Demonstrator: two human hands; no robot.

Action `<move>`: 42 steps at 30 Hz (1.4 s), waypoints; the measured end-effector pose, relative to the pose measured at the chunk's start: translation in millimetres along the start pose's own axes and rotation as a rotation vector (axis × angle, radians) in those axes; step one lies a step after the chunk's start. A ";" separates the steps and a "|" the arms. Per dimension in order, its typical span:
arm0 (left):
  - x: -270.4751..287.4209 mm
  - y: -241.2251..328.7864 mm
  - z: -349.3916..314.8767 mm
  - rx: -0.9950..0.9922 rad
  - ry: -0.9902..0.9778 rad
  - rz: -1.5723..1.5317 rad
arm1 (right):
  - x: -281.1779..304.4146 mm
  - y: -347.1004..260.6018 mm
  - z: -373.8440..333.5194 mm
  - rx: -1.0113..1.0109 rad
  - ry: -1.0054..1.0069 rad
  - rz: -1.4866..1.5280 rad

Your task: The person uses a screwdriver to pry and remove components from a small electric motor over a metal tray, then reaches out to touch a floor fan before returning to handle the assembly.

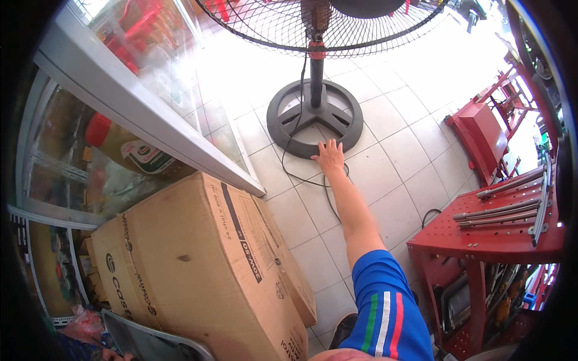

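Note:
My right hand (330,156) reaches far forward, palm down, fingers apart, holding nothing. Its fingertips rest at the near rim of the dark grey round base (315,117) of a standing fan. The fan's black cable (295,171) runs down the pole and loops over the white floor tiles just beside and under my hand. The fan's wire cage (319,24) fills the upper middle of the view. My arm wears a blue sleeve with green, white and red stripes (385,313). My left hand is out of sight.
Large cardboard boxes (211,265) stand close on my left, before a glass-door cabinet (126,114) with bottles inside. A red perforated metal workbench (487,231) with metal bars on it stands at the right. A red seat (481,135) is farther back right.

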State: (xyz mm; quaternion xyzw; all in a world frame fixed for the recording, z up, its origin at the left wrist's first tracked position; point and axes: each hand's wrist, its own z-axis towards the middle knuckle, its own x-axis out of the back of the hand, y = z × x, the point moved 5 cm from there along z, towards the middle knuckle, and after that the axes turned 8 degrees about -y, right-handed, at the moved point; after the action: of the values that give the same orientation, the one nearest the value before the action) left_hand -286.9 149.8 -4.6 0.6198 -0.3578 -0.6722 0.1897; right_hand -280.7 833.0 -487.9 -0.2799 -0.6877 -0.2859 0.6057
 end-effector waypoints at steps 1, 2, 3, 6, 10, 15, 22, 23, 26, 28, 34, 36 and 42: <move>1.3 -0.4 0.9 0.005 -0.001 -0.006 | -0.9 2.1 -2.4 -0.008 -0.001 0.004; 2.1 -0.5 1.3 0.002 -0.001 -0.004 | -1.2 1.1 -6.1 -0.014 -0.004 0.010; 2.8 -2.6 1.7 0.002 0.000 -0.001 | -1.5 0.8 -10.7 -0.020 -0.006 0.017; 7.9 0.5 3.6 0.010 -0.001 -0.010 | 1.9 2.5 -31.8 -0.030 0.041 0.026; 12.5 4.7 9.6 0.026 -0.005 -0.009 | 1.2 7.8 -53.8 -0.085 0.008 0.106; 17.5 12.8 15.5 0.052 -0.011 -0.002 | -0.6 16.0 -84.4 -0.120 -0.037 0.101; 27.7 18.2 28.6 0.175 -0.074 -0.038 | -4.7 24.4 -129.6 -0.136 0.087 0.181; 28.7 16.9 30.4 0.195 -0.099 -0.025 | -4.9 23.9 -134.3 -0.138 0.093 0.190; 33.9 8.4 32.0 0.228 -0.160 -0.046 | -4.6 27.1 -145.9 -0.174 0.033 0.224; 40.5 10.8 29.1 0.235 -0.187 -0.018 | -0.9 24.2 -153.9 -0.183 -0.018 0.262; 63.0 40.6 20.0 0.268 -0.306 -0.099 | 15.2 29.9 -213.0 -0.275 0.072 0.413; 59.9 40.5 13.9 0.316 -0.354 -0.195 | 15.3 43.7 -240.2 -0.267 -0.028 0.477; 70.8 67.2 -31.3 0.259 -0.443 -0.253 | 96.9 57.9 -337.0 -0.199 -0.301 0.358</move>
State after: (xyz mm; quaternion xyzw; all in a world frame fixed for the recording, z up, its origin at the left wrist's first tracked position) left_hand -280.5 47.5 -5.1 0.5165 -0.3932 -0.7584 -0.0592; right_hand -22.1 629.3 -354.0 -0.4947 -0.6782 -0.1955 0.5071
